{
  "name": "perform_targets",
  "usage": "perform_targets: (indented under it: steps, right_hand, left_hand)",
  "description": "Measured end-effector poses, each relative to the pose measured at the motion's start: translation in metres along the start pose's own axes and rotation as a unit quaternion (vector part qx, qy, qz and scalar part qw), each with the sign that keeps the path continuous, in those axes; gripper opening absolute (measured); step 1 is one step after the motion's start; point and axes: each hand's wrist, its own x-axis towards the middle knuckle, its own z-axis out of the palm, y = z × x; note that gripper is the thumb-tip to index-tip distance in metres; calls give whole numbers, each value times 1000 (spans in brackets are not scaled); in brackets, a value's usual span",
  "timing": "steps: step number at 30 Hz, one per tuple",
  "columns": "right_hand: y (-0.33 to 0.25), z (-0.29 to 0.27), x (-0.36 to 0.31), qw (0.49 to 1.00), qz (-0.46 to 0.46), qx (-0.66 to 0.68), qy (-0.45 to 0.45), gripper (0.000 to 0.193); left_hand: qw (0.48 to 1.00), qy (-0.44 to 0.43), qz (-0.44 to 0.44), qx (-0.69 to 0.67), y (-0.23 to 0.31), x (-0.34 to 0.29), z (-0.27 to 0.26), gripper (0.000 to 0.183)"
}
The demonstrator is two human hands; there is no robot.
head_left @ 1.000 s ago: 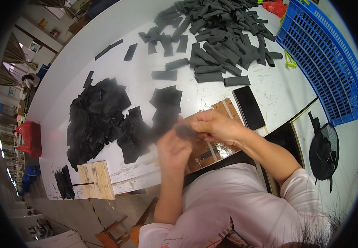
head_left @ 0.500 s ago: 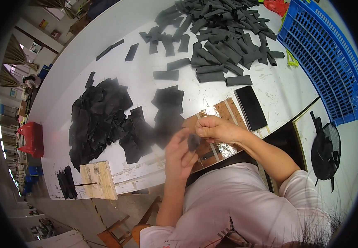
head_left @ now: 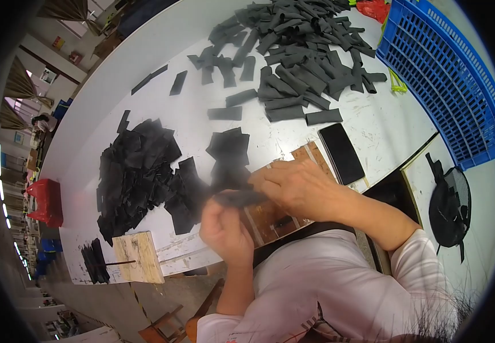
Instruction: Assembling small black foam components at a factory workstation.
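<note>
Between my hands stretches a small dark fabric piece (head_left: pixel 239 199), blurred by motion. My left hand (head_left: pixel 224 228) has its fingers closed on the left end of the piece. My right hand (head_left: pixel 296 186) is closed at its other end, its fingers partly hidden behind the back of the hand. Under my hands lies a brown wooden board (head_left: pixel 252 226) with pale strips at the table edge. Just beyond them is a short stack of flat black fabric pieces (head_left: pixel 229 147). A bigger heap of flat black pieces (head_left: pixel 139 163) spreads to the left.
Rolled dark fabric tubes (head_left: pixel 299 83) are piled at the far side. A black phone (head_left: pixel 341 153) lies right of the board. A blue plastic crate (head_left: pixel 439 80) and a black mesh pouch (head_left: pixel 450 208) are on the right. A wooden block (head_left: pixel 139 257) with a rod and a red bag (head_left: pixel 45 203) stand left.
My hands have moved apart, the left one down and leftward. The fabric piece, bunched at my left fingers before, now spans between both hands.
</note>
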Motion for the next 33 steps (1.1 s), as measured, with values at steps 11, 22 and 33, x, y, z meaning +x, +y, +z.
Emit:
perform_targets:
  steps: [11, 22, 33]
  right_hand:
    - [12, 20, -18, 992, 36, 121, 31, 8]
    - [39, 63, -36, 978, 60, 200, 5, 7]
    - [38, 48, -31, 984, 71, 143, -83, 17]
  left_hand:
    - [986, -159, -28, -31, 1, 17, 10, 13]
    - [952, -253, -107, 136, -8, 28, 14, 8]
    - [931, -268, -28, 248, 1, 25, 16, 11]
